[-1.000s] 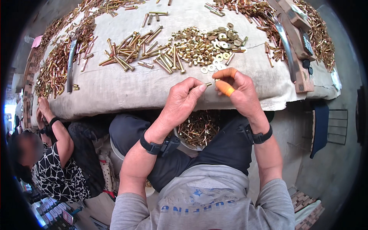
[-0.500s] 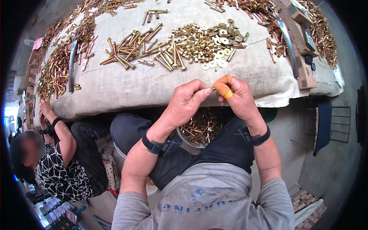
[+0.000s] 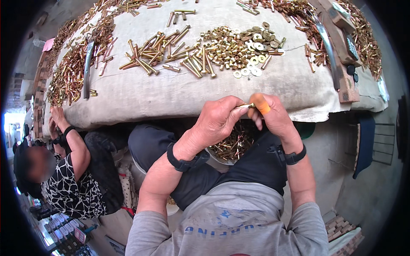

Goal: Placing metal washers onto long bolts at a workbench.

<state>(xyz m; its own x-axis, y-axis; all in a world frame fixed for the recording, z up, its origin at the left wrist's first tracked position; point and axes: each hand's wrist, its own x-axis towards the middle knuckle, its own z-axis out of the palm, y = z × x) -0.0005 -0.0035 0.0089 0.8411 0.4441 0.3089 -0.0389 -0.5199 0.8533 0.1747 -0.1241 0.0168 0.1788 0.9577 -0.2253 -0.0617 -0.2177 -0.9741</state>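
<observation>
In front of my lap, just off the table's near edge, my left hand (image 3: 217,121) pinches a small brass-coloured bolt (image 3: 245,106) between thumb and forefinger. My right hand (image 3: 275,119), with orange covers on its thumb and forefinger, closes on the other end of the same bolt. The fingertips partly hide what sits on that end. Beyond my hands on the table lie loose long bolts (image 3: 149,51), a heap of short brass sleeves or nuts (image 3: 226,47), and flat washers (image 3: 254,60). Below my hands, between my knees, stands a bucket of finished-looking bolts (image 3: 232,145).
A cloth-covered table (image 3: 171,96) spans the far side. Bolt piles (image 3: 70,72) lie at left, with a metal hand rake (image 3: 88,68); another rake (image 3: 326,51) rests beside a wooden block at right. A co-worker (image 3: 72,179) sits at left. A blue chair (image 3: 364,143) stands right.
The bolt now shows more between my fingers, and my right thumb and forefinger have shifted at its end. The whole view has slid slightly, moving the table to the right.
</observation>
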